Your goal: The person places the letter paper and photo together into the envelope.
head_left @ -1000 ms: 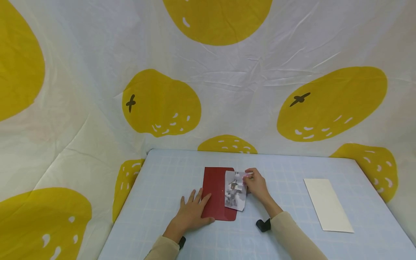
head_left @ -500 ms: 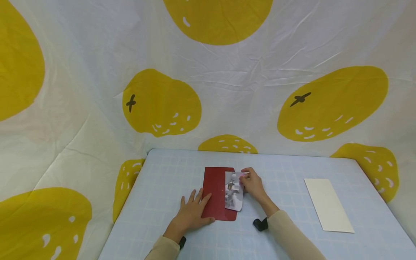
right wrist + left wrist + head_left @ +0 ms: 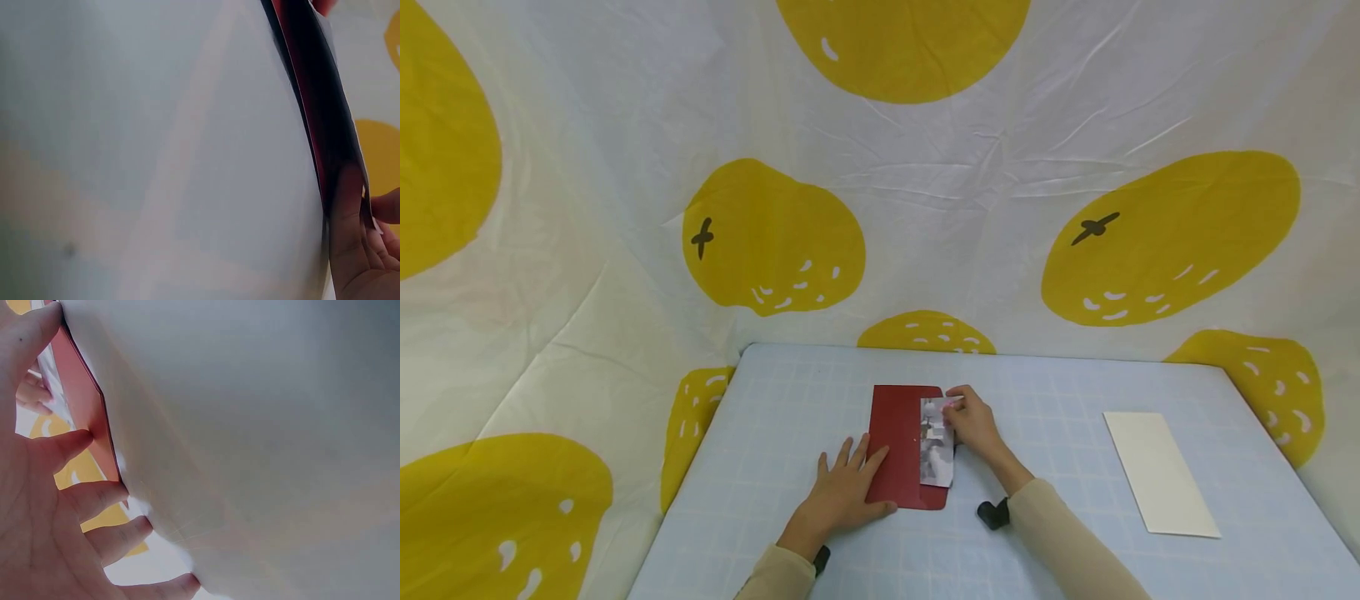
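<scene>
left hand [image 3: 842, 493] flat, pinning red envelope [image 3: 897, 446] mid-desk [image 3: 1060, 500] so it can't slide | right hand [image 3: 973, 422] pinching photo [image 3: 936, 442] half inside its opening, I judge

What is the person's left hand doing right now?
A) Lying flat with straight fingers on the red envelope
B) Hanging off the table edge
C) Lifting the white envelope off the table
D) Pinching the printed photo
A. The left hand lies flat, fingers straight, on the left edge of the red envelope, while the right hand holds the printed photo at the envelope's right side.
</scene>
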{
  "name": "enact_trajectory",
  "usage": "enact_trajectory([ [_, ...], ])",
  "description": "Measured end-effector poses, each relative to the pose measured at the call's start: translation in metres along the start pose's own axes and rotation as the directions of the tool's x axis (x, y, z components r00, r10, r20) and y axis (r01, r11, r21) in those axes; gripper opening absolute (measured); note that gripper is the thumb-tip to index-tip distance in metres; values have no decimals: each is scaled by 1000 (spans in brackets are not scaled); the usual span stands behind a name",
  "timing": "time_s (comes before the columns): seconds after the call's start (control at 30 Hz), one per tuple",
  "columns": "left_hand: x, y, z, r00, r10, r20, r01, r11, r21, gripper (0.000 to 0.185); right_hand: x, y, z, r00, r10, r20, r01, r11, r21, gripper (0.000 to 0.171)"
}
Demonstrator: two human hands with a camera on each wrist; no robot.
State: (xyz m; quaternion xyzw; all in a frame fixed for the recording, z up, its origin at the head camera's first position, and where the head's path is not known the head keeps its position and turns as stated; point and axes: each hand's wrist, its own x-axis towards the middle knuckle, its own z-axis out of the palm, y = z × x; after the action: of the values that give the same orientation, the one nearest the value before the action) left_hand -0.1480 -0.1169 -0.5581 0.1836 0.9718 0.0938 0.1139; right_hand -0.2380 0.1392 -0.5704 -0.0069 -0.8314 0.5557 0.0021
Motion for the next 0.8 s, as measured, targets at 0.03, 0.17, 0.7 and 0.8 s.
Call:
enact_trajectory([
  [0.03,0,0,0,1000,0,1,0,1000,0,95,0,0,1,1000,-2,3,2,1000,-1,30],
  [0.17,0,0,0,1000,-5,2,5,1000,-2,95,1,-2,5,1000,-9,20,9,1000,2,32],
  [0.7,2,-1,1,1000,-12,6,12,1000,1,96,-1,-4,3,995,74,61,-78,995,66,37],
  [0.8,2,0,1,1000,-13,6,13,1000,-4,96,-5,0,-3,993,97,67,-104,988,110,36],
])
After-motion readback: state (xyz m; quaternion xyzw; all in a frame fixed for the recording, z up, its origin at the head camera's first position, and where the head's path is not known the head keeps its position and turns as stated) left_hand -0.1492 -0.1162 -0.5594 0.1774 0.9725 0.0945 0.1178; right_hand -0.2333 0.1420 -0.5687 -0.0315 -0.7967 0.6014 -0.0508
